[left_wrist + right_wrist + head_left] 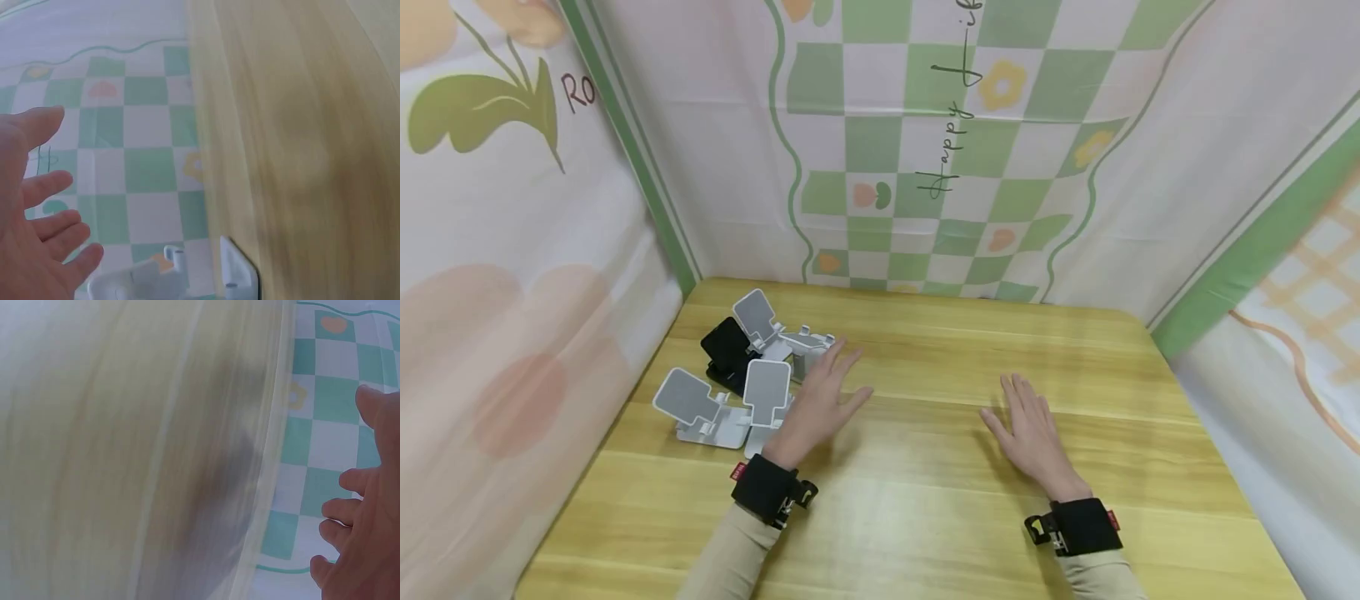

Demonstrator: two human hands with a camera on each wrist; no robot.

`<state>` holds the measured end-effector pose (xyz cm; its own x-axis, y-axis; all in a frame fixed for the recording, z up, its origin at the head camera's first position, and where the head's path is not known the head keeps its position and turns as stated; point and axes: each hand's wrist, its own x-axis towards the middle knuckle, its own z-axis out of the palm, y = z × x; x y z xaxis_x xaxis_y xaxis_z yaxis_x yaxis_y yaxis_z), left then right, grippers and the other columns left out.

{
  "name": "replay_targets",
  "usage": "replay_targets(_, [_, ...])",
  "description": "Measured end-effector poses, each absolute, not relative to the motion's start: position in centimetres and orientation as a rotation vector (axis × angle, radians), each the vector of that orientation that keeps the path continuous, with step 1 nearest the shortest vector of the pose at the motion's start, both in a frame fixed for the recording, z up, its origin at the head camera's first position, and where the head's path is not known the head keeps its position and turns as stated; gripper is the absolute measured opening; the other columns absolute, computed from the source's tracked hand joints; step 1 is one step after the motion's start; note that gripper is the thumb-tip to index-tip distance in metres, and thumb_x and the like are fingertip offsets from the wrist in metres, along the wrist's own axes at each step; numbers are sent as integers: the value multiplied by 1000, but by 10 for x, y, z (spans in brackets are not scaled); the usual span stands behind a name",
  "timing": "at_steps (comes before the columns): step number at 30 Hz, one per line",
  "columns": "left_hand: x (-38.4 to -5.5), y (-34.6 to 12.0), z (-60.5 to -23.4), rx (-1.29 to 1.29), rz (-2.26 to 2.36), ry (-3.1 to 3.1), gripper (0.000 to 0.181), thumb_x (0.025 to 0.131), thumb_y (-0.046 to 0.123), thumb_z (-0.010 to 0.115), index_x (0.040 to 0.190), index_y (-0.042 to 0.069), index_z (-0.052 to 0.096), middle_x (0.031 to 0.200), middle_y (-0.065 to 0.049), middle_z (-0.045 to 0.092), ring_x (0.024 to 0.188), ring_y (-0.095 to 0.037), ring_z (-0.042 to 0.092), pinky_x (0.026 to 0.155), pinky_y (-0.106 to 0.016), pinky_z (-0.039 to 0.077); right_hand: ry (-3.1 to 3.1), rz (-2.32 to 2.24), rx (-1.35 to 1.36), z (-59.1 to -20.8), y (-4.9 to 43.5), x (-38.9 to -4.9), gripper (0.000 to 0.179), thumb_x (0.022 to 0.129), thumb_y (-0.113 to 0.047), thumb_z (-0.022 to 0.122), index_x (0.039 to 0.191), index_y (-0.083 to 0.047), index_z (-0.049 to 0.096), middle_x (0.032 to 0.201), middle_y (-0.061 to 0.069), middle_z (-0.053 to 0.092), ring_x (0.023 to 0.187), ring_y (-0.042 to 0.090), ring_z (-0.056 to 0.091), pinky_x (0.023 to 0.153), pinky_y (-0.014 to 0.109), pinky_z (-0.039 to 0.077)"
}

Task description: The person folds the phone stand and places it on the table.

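Several foldable phone stands cluster on the left part of the table in the head view. A black phone stand [727, 348] is among white ones with grey pads: one at the back [755, 317], one at the front left [687, 397] and one in front [767, 390]. Beside my fingers is another white stand [805, 342], partly hidden. My left hand [822, 404] hovers at the group's right side, fingers spread, holding nothing; whether it touches a stand I cannot tell. Farther right, my right hand [1032, 435] is over bare wood, fingers extended and nothing held.
The light wooden table [925, 517] meets a hanging cloth [947, 192] with green and white checks along its back edge. More printed cloth [527, 333] hangs on the left side. Black bands [765, 490] with small cameras circle both wrists.
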<state>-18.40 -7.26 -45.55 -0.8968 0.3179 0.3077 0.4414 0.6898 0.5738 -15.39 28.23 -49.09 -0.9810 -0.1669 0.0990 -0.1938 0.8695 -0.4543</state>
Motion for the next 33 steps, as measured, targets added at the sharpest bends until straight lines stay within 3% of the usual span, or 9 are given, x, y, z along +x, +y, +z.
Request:
replay_targets(6, [-183,-86,-454,-624,-958,-2485,47,97,24,73,139,6,62,152,-20,50,138,-40,50,111,-56,45,-2976,747,317,-495,280,-156,79,108,-44,50,161,7,19,166,34,15,153,52,13,122,68,10])
replay_targets(11, [-185,-101,-456,-618,-969,-2305,36,94,14,76,128,3,69,140,-19,61,129,-38,58,105,-53,49,-2975,721,324,-498,278,-155,79,108,-43,51,160,7,20,166,34,16,153,51,14,122,67,11])
replay_targets(21, [-187,-136,-461,-367,-1036,-2147,29,92,4,74,120,-2,71,135,-22,61,125,-42,56,103,-56,46,-2986,712,310,-499,275,-153,80,108,-44,51,161,7,19,167,32,13,154,50,12,124,65,9])
replay_targets(33, [-180,-162,-471,-35,-1373,-2286,54,97,12,69,145,-3,50,145,-23,52,137,-39,48,115,-54,38,-2987,686,317,-496,270,-152,77,109,-41,50,160,7,20,166,33,15,154,50,13,124,65,10])
